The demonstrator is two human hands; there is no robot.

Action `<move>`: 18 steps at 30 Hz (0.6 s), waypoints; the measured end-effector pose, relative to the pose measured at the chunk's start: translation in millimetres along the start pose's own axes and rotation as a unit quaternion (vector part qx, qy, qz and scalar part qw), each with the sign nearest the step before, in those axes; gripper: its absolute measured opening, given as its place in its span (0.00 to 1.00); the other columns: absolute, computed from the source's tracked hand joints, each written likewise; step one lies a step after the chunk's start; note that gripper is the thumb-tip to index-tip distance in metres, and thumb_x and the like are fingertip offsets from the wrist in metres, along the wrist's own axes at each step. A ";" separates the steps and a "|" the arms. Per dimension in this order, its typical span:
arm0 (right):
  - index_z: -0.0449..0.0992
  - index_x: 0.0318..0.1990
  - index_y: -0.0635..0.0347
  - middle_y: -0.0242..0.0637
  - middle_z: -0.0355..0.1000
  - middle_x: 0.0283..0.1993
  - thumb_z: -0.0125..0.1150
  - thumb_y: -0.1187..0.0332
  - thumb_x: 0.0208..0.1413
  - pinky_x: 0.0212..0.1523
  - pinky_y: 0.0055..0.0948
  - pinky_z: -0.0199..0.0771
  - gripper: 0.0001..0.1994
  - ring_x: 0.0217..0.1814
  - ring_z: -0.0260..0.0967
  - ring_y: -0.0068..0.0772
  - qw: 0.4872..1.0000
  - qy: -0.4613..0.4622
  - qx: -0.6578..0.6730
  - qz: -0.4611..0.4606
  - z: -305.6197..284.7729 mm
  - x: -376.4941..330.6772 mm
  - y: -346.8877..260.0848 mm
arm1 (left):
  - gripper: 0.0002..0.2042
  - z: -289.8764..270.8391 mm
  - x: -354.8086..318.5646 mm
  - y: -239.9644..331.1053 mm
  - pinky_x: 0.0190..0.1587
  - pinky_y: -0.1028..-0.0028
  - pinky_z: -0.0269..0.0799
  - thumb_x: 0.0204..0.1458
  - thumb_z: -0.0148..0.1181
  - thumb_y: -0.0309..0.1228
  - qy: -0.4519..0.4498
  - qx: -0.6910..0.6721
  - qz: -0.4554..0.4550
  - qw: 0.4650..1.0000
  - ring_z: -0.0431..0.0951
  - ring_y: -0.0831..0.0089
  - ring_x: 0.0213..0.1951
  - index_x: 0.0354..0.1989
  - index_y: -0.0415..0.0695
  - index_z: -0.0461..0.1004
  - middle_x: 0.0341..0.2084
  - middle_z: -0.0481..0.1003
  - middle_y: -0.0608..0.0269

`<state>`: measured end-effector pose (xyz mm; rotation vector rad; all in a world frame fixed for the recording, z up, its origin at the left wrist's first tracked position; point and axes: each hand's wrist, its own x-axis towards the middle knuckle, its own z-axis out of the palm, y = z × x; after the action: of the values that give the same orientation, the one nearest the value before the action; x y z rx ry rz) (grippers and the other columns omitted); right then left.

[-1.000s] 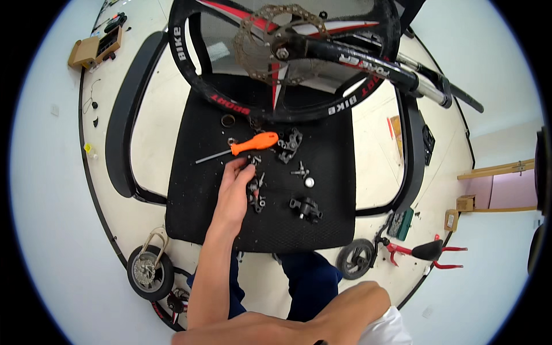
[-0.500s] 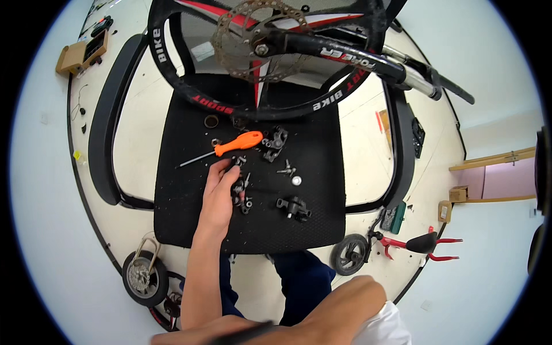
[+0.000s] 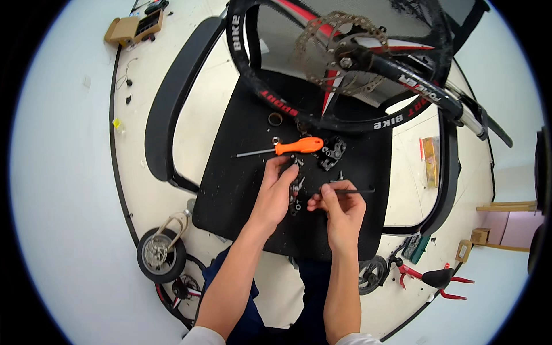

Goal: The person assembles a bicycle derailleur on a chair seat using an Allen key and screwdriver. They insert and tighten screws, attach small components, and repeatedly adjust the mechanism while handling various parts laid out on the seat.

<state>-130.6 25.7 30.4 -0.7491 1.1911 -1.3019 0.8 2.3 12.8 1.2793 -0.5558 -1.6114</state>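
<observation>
My left hand [image 3: 275,192] is closed on a dark metal brake part [image 3: 295,185] with small silver bolts, just above the black chair seat [image 3: 230,195]. A thin black rod, which looks like a hex key [image 3: 363,191], is pinched in my right hand [image 3: 345,215], roughly level and close to the brake part. Beyond my left hand lies a screwdriver [image 3: 300,146] with an orange handle, its shaft toward the left. Right of the handle rests a black brake caliper [image 3: 333,154]. A small silver bolt [image 3: 340,175] shows behind my right fingers. Whatever lies beneath that hand is hidden.
A bicycle wheel [image 3: 276,106] with a brake disc [image 3: 313,69] and fork [image 3: 425,89] leans over the seat's far side. Armrests [image 3: 172,109] flank the seat. A small wheel [image 3: 161,256], an open cardboard box [image 3: 123,31] and a red frame [image 3: 411,273] are on the floor.
My right hand has come in over the seat with the thin black rod. My left hand keeps its hold on the brake part. The whole view has shifted, so things appear farther right.
</observation>
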 end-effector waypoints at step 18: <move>0.77 0.35 0.72 0.41 0.75 0.35 0.62 0.83 0.53 0.42 0.29 0.80 0.03 0.35 0.76 0.31 0.994 -0.078 -0.070 -0.040 -11.9 10.5 3.1 | 0.21 4.3 1.4 -6.0 0.44 0.77 0.67 0.63 0.51 0.37 -0.012 0.048 0.032 0.998 0.69 0.79 0.43 0.59 0.38 0.59 0.46 0.68 0.60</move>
<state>-142.2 18.5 21.8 -0.9911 1.1437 -1.2113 -5.5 2.8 8.7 1.3013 -0.6897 -1.5642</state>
